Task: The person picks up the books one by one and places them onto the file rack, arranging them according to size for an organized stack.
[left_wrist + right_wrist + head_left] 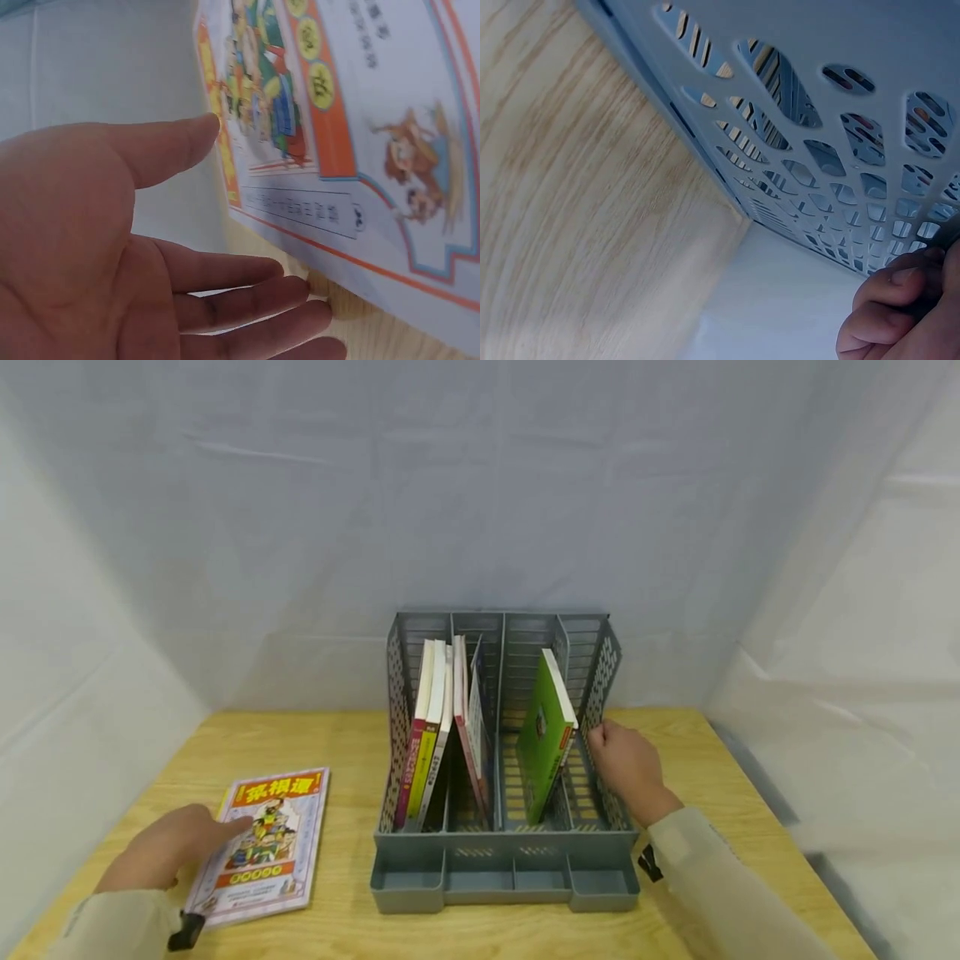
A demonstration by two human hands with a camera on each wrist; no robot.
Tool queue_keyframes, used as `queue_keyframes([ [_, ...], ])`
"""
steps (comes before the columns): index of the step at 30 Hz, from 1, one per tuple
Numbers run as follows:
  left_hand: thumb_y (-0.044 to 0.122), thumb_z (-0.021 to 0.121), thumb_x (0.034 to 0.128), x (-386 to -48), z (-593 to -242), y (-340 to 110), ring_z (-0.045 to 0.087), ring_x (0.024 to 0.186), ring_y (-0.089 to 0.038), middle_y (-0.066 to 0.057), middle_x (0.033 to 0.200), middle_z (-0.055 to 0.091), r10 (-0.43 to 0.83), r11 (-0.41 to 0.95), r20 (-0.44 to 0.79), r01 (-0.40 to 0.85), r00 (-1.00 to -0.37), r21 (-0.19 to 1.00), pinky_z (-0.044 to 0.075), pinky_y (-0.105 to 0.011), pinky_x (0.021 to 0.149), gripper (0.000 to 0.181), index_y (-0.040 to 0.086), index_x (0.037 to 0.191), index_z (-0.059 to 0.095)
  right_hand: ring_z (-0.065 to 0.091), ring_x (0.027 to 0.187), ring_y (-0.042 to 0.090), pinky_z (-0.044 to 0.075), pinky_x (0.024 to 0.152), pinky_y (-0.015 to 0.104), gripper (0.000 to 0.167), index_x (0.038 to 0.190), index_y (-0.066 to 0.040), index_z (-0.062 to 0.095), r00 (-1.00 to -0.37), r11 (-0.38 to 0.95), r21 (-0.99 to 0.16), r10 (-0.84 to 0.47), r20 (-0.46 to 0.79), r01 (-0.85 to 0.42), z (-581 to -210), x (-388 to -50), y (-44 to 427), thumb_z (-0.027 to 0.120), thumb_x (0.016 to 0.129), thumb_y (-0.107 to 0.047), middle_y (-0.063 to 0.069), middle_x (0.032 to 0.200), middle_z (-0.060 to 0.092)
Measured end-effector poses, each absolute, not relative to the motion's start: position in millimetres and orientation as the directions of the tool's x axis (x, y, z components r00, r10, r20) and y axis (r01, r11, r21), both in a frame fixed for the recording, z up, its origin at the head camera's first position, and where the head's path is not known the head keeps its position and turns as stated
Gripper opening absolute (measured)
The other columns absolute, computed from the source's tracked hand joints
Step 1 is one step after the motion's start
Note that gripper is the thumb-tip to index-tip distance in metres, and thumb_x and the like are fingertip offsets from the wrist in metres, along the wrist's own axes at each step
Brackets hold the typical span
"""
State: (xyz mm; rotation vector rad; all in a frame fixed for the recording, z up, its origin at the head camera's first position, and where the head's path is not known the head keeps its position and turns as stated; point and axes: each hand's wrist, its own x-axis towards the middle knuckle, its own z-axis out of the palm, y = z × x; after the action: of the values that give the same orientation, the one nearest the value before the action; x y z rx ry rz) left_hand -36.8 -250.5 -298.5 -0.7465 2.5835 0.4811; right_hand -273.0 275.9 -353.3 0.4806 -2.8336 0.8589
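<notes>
A comic-style book (264, 847) with a red title band lies flat on the table at left. My left hand (174, 843) is at its left edge, thumb extended over the cover. In the left wrist view its fingers (247, 304) are straight and spread beside the book, with nothing gripped. My right hand (628, 768) is at the upper edge of the grey file rack's right side wall (603, 681), fingers curled. The right wrist view shows curled fingers (881, 307) against the perforated wall; the thumb's contact is mostly hidden.
The file rack (480, 843) has several upright slots and small front trays. Several books (427, 735) lean in its left slots, and a green book (546, 735) leans in a right one. White sheeting (480, 485) surrounds the wooden table (352, 877).
</notes>
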Motion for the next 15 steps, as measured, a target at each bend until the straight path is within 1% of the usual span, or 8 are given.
queue_keyframes([
  [3, 0.072, 0.045, 0.0979, -36.2, -303.3, -252.4, 0.061, 0.079, -0.029, -0.016, 0.084, 0.062, -0.466, 0.784, -0.473, -0.596, -0.748, 0.171, 0.053, -0.047, 0.073, 0.077, -0.002, 0.090, 0.062, 0.024, 0.051, 0.017, 0.022, 0.052, 0.032, 0.039, 0.071, -0.013, 0.040, -0.942, 0.786, -0.521, -0.254, 0.220, -0.333, -355.3, -273.3, 274.9, 0.027, 0.105, -0.026, 0.003, 0.058, 0.037],
  [5, 0.079, 0.043, 0.0943, -36.1, -305.6, -252.8, 0.059, 0.077, -0.028, -0.014, 0.081, 0.061, -0.491, 0.777, -0.469, -0.613, -0.734, 0.145, 0.051, -0.046, 0.073, 0.079, 0.004, 0.084, 0.063, 0.024, 0.051, 0.017, 0.022, 0.051, 0.032, 0.038, 0.071, -0.014, 0.040, -0.944, 0.787, -0.523, -0.252, 0.215, -0.329, -356.2, -273.4, 274.2, 0.028, 0.105, -0.026, 0.003, 0.058, 0.037],
  [7, 0.082, 0.047, 0.0907, -36.4, -307.7, -252.5, 0.059, 0.074, -0.026, -0.012, 0.079, 0.061, -0.501, 0.773, -0.463, -0.619, -0.731, 0.140, 0.050, -0.042, 0.070, 0.079, 0.005, 0.082, 0.062, 0.024, 0.051, 0.017, 0.022, 0.051, 0.032, 0.038, 0.071, -0.014, 0.040, -0.944, 0.787, -0.523, -0.253, 0.210, -0.327, -356.7, -273.3, 273.7, 0.028, 0.105, -0.026, 0.003, 0.058, 0.037],
  [9, 0.080, 0.053, 0.0890, -36.7, -308.6, -251.5, 0.059, 0.072, -0.024, -0.011, 0.077, 0.062, -0.498, 0.776, -0.454, -0.614, -0.739, 0.148, 0.049, -0.040, 0.067, 0.077, 0.005, 0.081, 0.062, 0.025, 0.051, 0.017, 0.023, 0.051, 0.032, 0.038, 0.071, -0.014, 0.040, -0.944, 0.787, -0.522, -0.255, 0.209, -0.328, -356.4, -273.1, 273.3, 0.028, 0.106, -0.026, 0.003, 0.058, 0.038],
  [12, 0.074, 0.060, 0.0895, -38.9, -309.1, -249.7, 0.059, 0.069, -0.023, -0.010, 0.076, 0.063, -0.482, 0.788, -0.444, -0.595, -0.755, 0.157, 0.048, -0.038, 0.065, 0.071, 0.004, 0.081, 0.062, 0.025, 0.051, 0.017, 0.023, 0.052, 0.032, 0.038, 0.071, -0.014, 0.039, -0.944, 0.783, -0.528, -0.253, 0.213, -0.329, -355.1, -273.0, 273.8, 0.028, 0.106, -0.026, 0.003, 0.058, 0.038],
  [15, 0.070, 0.061, 0.0920, -43.3, -309.0, -248.9, 0.059, 0.070, -0.023, -0.011, 0.077, 0.062, -0.460, 0.809, -0.444, -0.569, -0.769, 0.146, 0.049, -0.039, 0.067, 0.068, 0.003, 0.082, 0.061, 0.025, 0.051, 0.018, 0.024, 0.052, 0.032, 0.038, 0.071, -0.013, 0.039, -0.946, 0.779, -0.538, -0.244, 0.213, -0.322, -353.8, -273.2, 275.1, 0.028, 0.105, -0.026, 0.003, 0.058, 0.038],
])
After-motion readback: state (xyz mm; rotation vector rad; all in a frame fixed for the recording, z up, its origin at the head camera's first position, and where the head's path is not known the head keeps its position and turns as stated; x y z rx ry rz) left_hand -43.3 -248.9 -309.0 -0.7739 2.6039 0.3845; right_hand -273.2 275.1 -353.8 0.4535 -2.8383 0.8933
